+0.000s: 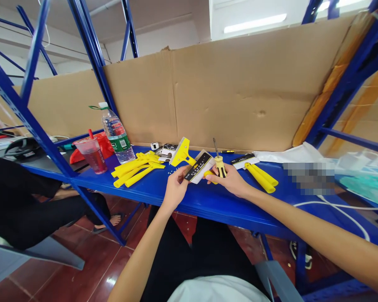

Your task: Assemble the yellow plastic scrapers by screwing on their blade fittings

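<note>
Between my hands is a black-and-white printed packet [199, 167], tilted above the front of the blue table. My left hand [177, 184] is closed on its left edge. Closed around a screwdriver [220, 167] with a cream-and-black handle, its shaft pointing up, is my right hand [231, 179]. These right fingers also press a yellow handle end at the packet's right edge. Just beyond the packet shows a yellow scraper head [180, 152]; the packet hides whether that handle end belongs to it. Yellow scraper handles [137, 167] lie piled to the left.
A water bottle [117, 136] and a red drink cup [91, 154] stand at the left. To the right lie more yellow handles [262, 177], another printed packet [245, 160] and a white cable [343, 206]. Cardboard [227, 88] walls the back; a seated person [40, 209] is at left.
</note>
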`<state>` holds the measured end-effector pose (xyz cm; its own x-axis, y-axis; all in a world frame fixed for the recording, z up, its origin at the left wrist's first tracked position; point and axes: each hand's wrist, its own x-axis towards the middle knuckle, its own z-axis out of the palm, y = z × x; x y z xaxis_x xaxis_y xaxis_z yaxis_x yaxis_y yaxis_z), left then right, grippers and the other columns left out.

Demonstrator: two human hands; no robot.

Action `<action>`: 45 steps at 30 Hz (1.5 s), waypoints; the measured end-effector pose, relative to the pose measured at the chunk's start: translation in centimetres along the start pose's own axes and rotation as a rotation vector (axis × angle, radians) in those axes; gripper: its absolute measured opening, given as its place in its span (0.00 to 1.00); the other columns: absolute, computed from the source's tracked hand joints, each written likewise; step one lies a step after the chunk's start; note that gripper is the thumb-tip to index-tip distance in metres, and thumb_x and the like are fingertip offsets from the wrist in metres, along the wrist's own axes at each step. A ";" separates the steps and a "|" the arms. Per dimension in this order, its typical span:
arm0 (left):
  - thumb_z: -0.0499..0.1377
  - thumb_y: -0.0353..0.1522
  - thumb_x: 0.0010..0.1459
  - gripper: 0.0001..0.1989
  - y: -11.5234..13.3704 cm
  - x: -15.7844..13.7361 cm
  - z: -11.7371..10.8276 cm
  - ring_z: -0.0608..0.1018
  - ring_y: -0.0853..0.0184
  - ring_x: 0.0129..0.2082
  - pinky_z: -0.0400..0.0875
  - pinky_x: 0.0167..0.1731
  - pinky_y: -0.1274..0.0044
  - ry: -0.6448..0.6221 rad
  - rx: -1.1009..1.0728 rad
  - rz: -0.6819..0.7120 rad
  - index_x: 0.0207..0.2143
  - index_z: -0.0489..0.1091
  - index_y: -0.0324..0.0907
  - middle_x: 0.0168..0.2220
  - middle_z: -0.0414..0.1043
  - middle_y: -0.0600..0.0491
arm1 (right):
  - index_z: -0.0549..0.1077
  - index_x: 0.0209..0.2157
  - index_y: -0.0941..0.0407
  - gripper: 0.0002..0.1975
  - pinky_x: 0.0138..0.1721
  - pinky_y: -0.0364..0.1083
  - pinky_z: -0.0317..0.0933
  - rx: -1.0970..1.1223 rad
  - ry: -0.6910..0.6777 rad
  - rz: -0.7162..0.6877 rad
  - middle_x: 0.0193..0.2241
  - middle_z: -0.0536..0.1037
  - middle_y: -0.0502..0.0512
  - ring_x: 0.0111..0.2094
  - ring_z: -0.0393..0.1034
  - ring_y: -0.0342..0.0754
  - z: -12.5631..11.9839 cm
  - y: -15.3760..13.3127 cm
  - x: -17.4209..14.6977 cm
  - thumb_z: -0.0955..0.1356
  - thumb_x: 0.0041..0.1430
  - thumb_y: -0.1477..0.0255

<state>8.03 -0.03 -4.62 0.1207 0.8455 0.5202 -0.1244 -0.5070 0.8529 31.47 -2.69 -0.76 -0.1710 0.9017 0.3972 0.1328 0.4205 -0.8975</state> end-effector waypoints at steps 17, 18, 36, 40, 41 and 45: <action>0.77 0.51 0.60 0.26 1.7 -0.4 0.4 0.86 0.56 0.51 0.77 0.57 0.67 0.091 -0.255 -0.128 0.49 0.84 0.41 0.46 0.87 0.46 | 0.83 0.43 0.51 0.20 0.59 0.63 0.78 -0.206 0.074 -0.279 0.66 0.78 0.62 0.61 0.78 0.64 0.2 -1.3 -0.6 0.82 0.60 0.52; 0.77 0.52 0.60 0.26 1.9 -0.3 0.4 0.86 0.56 0.48 0.78 0.54 0.68 0.086 -0.262 -0.140 0.48 0.84 0.40 0.44 0.87 0.46 | 0.81 0.38 0.51 0.18 0.64 0.64 0.75 -0.225 0.097 -0.324 0.68 0.77 0.61 0.66 0.75 0.65 0.1 -1.5 -0.5 0.82 0.61 0.53; 0.78 0.53 0.57 0.29 3.6 -0.1 -0.4 0.88 0.50 0.53 0.83 0.52 0.63 0.064 -0.534 -0.291 0.48 0.84 0.39 0.52 0.86 0.42 | 0.65 0.25 0.51 0.33 0.36 0.51 0.67 -0.285 0.091 -0.207 0.34 0.84 0.57 0.33 0.73 0.53 -0.1 -2.8 -0.8 0.77 0.60 0.40; 0.80 0.55 0.53 0.32 3.6 -0.1 -0.3 0.88 0.48 0.53 0.84 0.51 0.62 0.099 -0.546 -0.262 0.47 0.83 0.40 0.48 0.87 0.42 | 0.64 0.25 0.51 0.32 0.36 0.51 0.67 -0.308 0.095 -0.214 0.35 0.84 0.58 0.34 0.73 0.53 -0.3 -2.7 -0.9 0.77 0.61 0.41; 0.80 0.55 0.53 0.32 3.6 -0.2 -0.2 0.88 0.47 0.52 0.84 0.51 0.62 0.110 -0.532 -0.252 0.47 0.83 0.40 0.48 0.87 0.43 | 0.64 0.25 0.51 0.32 0.35 0.51 0.67 -0.317 0.095 -0.212 0.35 0.83 0.58 0.34 0.73 0.53 -0.3 -2.7 -1.0 0.77 0.61 0.42; 0.78 0.57 0.55 0.34 3.7 -0.4 0.2 0.89 0.49 0.51 0.84 0.50 0.62 0.130 -0.500 -0.241 0.51 0.81 0.42 0.45 0.88 0.45 | 0.65 0.25 0.51 0.32 0.36 0.51 0.68 -0.359 0.073 -0.194 0.33 0.82 0.56 0.34 0.73 0.53 -0.2 -2.8 -1.1 0.78 0.61 0.42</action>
<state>7.70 -2.34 -1.66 0.0847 0.9571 0.2770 -0.5637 -0.1833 0.8054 31.47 -4.86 1.35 -0.1583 0.8014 0.5767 0.4390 0.5803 -0.6859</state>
